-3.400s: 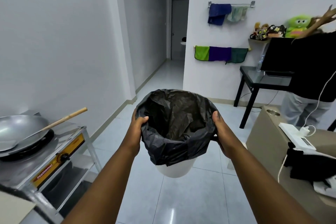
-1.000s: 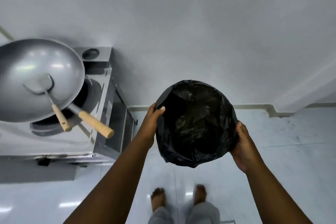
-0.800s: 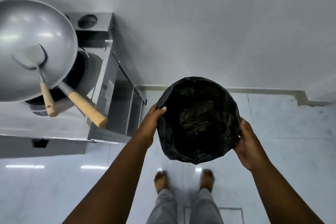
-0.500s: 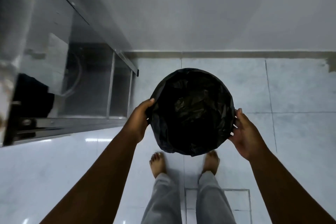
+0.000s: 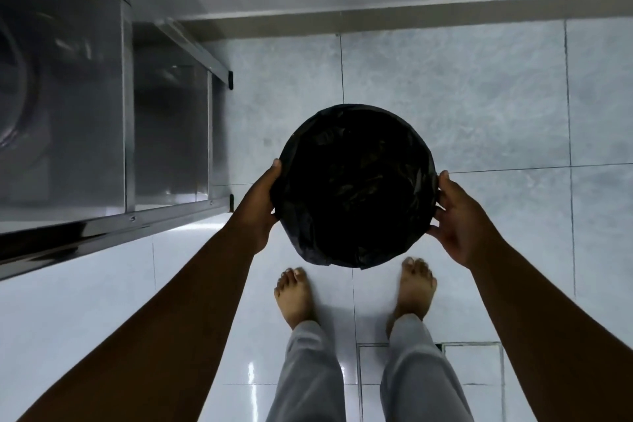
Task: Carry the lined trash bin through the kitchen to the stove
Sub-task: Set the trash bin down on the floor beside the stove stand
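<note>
I look straight down into the trash bin (image 5: pixel 354 185), whose round mouth is lined with a black plastic bag. My left hand (image 5: pixel 260 205) grips its left rim and my right hand (image 5: pixel 457 216) presses against its right rim, fingers spread. The bin sits low over the pale floor tiles, just in front of my bare feet; whether it touches the floor I cannot tell. The stove's steel stand (image 5: pixel 126 106) is to the left, its near right leg (image 5: pixel 231 202) a short gap from my left hand. The stove top is out of view.
A white wall and its grey baseboard (image 5: pixel 411 15) run across the top. Glossy floor tiles (image 5: pixel 479 96) stretch to the right of the bin. A square floor drain cover (image 5: pixel 472 367) lies beside my right leg.
My view has tipped further down, so the wok and stove top have left the frame. The bin has dropped lower toward the floor beside the stand, and my right hand's fingers have spread.
</note>
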Demonstrator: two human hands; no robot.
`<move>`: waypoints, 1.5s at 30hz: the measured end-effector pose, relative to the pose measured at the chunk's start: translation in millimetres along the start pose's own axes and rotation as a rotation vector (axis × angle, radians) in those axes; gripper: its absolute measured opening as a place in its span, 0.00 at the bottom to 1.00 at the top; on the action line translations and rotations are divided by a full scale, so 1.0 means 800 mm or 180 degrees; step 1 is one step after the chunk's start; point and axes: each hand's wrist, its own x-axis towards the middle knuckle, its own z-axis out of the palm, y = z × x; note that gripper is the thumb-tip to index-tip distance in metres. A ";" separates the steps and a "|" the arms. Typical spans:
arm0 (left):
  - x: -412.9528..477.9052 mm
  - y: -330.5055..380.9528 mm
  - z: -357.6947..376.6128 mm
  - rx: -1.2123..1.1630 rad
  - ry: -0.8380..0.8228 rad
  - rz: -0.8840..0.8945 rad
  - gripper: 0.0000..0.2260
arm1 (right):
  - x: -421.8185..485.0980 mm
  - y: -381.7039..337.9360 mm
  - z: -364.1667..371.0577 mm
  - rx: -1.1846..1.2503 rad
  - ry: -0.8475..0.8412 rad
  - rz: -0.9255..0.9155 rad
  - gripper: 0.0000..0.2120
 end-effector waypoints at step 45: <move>0.096 0.057 0.011 -0.2027 -0.0166 -0.0266 0.37 | 0.084 -0.073 0.051 0.0973 -0.0207 0.0331 0.40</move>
